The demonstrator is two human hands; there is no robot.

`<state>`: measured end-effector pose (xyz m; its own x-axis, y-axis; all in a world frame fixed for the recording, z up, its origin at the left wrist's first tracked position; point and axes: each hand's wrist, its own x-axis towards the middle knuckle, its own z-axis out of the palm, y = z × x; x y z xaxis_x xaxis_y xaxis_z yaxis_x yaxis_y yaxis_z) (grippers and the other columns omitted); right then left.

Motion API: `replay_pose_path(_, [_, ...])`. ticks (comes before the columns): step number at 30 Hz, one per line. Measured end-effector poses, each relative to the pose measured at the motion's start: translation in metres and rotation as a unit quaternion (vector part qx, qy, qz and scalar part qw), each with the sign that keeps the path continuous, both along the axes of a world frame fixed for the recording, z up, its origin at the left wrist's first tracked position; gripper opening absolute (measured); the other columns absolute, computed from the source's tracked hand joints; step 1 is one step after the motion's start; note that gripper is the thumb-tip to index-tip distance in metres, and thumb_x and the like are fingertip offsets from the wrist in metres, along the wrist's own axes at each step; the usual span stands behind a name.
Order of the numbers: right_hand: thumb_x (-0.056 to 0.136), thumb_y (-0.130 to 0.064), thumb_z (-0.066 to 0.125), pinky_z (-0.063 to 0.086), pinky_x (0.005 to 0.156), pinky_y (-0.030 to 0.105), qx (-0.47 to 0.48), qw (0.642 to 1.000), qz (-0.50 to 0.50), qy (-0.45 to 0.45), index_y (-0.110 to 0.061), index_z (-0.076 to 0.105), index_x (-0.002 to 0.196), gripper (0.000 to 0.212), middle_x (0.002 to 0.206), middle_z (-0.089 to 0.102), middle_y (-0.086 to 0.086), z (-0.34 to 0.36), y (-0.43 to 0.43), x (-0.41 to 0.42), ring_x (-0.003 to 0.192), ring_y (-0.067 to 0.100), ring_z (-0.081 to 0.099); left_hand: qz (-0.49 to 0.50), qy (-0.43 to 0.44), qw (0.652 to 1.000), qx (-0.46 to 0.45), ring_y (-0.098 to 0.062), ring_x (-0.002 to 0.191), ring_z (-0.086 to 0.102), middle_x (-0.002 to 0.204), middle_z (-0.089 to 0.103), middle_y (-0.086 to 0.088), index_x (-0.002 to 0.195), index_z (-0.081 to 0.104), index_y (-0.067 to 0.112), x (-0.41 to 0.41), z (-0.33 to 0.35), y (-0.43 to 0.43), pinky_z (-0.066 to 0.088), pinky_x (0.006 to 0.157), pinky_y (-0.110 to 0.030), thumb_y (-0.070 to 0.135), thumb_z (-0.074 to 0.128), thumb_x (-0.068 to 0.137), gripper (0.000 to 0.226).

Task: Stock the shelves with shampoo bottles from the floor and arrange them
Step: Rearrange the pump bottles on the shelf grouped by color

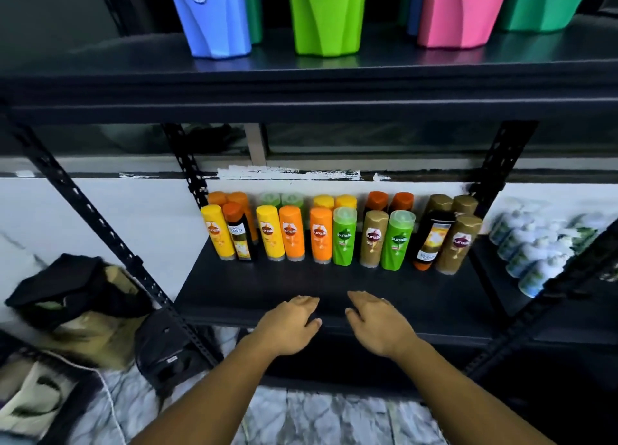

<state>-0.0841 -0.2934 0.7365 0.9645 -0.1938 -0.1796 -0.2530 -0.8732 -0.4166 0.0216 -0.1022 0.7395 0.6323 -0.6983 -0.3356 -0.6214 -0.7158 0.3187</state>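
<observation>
Your left hand (pixel 288 324) and right hand (pixel 378 324) are hovering, fingers loosely extended and holding nothing, over the shelf (pixel 254 294) before the shampoo bottles (pixel 321 240).

Top edge chops off all the big bottles on the upper shelf (pixel 100 66), so no caps and barely any label: the blue one (pixel 217 19), the lime green one (pixel 326 19), the pink one (pixel 458 13) and the teal one (pixel 551 3). A darker green bottle (pixel 255 9) hides behind the blue one, just a sliver showing. On the lower shelf (pixel 267 287) the back row of small bottles (pixel 334 201) is pretty much only caps behind the front row (pixel 321 240), and the fine print on those labels is too tiny to read. The white bottles (pixel 531 254) off to the right are a blurry smear, and the dark bag (pixel 77 287) on the left is smeared too.
</observation>
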Motion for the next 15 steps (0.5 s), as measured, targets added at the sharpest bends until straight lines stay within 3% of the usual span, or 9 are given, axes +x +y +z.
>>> replay_pose_path(10, [0.105,-0.041,0.035,0.021,0.122,0.039,-0.022,0.999,-0.009,-0.045,-0.019,0.03,0.156,0.056,0.16,0.035,-0.001,0.017,0.029,0.041,0.149,0.013,0.026,-0.022,-0.026,0.999,-0.016,-0.016,0.156,0.016,0.169,0.021,0.002,0.162,0.022,0.02,0.051,0.018,0.023,0.016,0.127,-0.039,0.045,0.038,0.107,0.062])
replay_pose_path(15, [0.104,-0.043,0.036,0.022,0.121,0.04,-0.037,0.997,-0.048,-0.049,-0.02,0.031,0.156,0.057,0.159,0.037,-0.001,0.025,0.049,0.057,0.149,0.013,0.027,-0.054,-0.03,0.998,-0.03,-0.018,0.155,0.019,0.169,0.021,0.003,0.161,0.023,0.023,0.084,0.025,0.028,0.02,0.125,-0.039,0.049,0.037,0.106,0.062])
